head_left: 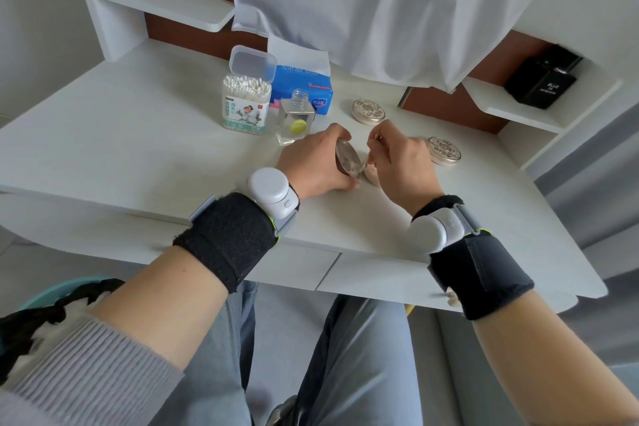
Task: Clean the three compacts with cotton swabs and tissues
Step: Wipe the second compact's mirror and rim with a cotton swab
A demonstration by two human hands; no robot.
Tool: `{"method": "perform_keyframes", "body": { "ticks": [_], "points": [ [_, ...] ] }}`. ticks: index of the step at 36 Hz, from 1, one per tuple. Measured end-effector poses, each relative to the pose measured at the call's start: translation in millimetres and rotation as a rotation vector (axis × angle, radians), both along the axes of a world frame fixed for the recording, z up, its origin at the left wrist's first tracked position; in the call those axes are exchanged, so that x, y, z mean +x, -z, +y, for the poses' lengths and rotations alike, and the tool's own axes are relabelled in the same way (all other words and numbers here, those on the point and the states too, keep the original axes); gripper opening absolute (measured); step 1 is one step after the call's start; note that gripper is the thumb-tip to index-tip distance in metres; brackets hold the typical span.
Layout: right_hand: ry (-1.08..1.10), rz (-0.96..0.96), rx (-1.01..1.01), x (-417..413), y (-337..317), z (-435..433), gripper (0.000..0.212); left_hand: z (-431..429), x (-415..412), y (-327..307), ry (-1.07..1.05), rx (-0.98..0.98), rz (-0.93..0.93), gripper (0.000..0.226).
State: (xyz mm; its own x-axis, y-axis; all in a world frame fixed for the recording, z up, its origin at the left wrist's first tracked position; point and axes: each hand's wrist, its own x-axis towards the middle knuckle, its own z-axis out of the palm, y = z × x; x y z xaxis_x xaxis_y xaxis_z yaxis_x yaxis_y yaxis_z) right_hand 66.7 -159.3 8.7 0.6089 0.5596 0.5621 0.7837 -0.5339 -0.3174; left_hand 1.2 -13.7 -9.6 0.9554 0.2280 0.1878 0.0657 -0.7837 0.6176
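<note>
Gripping open compact (pixel 347 159) on edge in left hand (pixel 313 162) at middle of desk (pixel 138 149), left of closed compacts (pixel 444 150), pinching probable cotton swab (pixel 378 138) in right hand (pixel 397 162): brace lid, stroke lightly along rim, spare powder.

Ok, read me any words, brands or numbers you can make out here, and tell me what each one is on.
"Soft&Clean": on the blue tissue pack.
"200": lower corner of the cotton swab box.
"BLUE": seemingly, on the black box at far right; the line under it is blurred.
The other print on the swab box and the tissue pack is too small to read.
</note>
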Motion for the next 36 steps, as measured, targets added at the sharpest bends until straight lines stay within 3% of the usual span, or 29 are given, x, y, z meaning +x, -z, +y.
{"method": "perform_keyframes", "body": {
  "ticks": [6,22,31,36],
  "points": [
    [-0.031,-0.026,-0.017,-1.7,-1.0,-2.7,0.007,0.0,-0.4,-0.3,-0.007,0.001,-0.002,0.076],
    [-0.065,0.380,0.229,-8.3,-7.1,-3.2,0.009,0.6,-0.2,-0.9,-0.002,0.002,0.009,0.076],
    [0.005,0.249,0.113,-1.2,-0.7,-8.4,0.014,-0.1,-0.7,-0.8,0.000,-0.005,-0.001,0.077],
    [-0.030,0.259,0.148,-4.7,-0.9,-8.0,0.010,0.7,-1.2,-1.7,0.001,-0.005,-0.001,0.075]
  ]
}}
